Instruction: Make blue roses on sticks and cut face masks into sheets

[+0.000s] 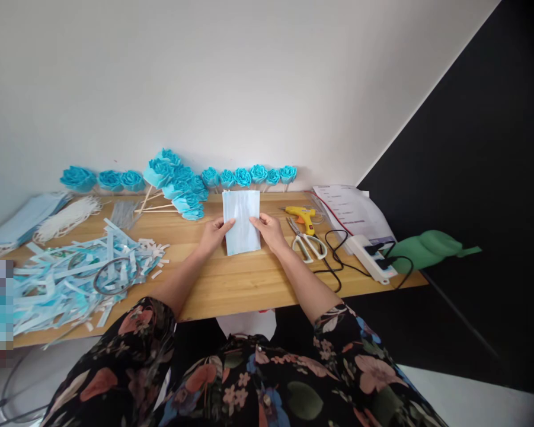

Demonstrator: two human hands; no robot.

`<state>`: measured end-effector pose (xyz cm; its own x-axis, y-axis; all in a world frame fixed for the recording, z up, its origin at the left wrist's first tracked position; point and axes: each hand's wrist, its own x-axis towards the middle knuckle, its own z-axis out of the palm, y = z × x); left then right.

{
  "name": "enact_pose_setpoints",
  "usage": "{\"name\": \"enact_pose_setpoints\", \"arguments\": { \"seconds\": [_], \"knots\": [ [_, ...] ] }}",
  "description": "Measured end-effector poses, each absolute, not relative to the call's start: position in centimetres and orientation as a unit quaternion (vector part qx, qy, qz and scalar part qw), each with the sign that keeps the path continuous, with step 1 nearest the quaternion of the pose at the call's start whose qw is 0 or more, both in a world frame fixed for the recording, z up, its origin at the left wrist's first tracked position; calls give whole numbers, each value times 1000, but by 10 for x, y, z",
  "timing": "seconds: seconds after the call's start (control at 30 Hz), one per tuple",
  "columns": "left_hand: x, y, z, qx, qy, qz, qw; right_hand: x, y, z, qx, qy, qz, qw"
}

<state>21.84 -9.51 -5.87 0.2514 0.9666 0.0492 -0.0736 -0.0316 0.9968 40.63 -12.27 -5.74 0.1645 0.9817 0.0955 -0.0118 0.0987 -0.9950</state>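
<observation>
A light blue rectangular sheet, perhaps several layers point(242, 231), is held upright above the middle of the wooden table point(231, 287). My left hand point(216, 232) pinches its left edge, with the thumb on the front face. On the right edge my right hand point(269, 230) grips it the same way. The fingers behind the sheet are hidden. Beyond it, several blue paper-like flowers on sticks point(243, 177) stand along the wall, and a bunch of larger blue flowers point(178, 182) lies to the left.
Blue and white scraps point(71, 281) cover the table's left side, near white cords point(69, 218) and stacked blue sheets point(26, 219). At right are a yellow glue gun point(303, 217), scissors point(309, 244), black cables, a power strip point(371, 259), papers point(353, 210) and a green object point(427, 250).
</observation>
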Motion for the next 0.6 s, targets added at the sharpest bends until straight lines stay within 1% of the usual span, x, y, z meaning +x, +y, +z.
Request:
{"name": "enact_pose_setpoints", "arguments": {
  "seconds": [0.17,0.27,0.37,0.47,0.53,0.6],
  "knots": [
    [216,-93,-62,506,402,488,587,408,-118,-65,-528,-478,420,563],
    [216,-91,-63,447,391,506,625,418,-115,-61,-533,-440,386,611],
    [216,-90,-60,396,382,522,652,434,-112,-54,-596,-376,305,640],
    [216,-90,-57,367,370,530,669,444,-112,-49,-637,-390,248,617],
    [217,-91,-56,359,356,525,685,442,-114,-49,-628,-442,251,589],
    [218,-94,-56,359,339,513,702,433,-117,-49,-602,-490,283,563]
  ]
}}
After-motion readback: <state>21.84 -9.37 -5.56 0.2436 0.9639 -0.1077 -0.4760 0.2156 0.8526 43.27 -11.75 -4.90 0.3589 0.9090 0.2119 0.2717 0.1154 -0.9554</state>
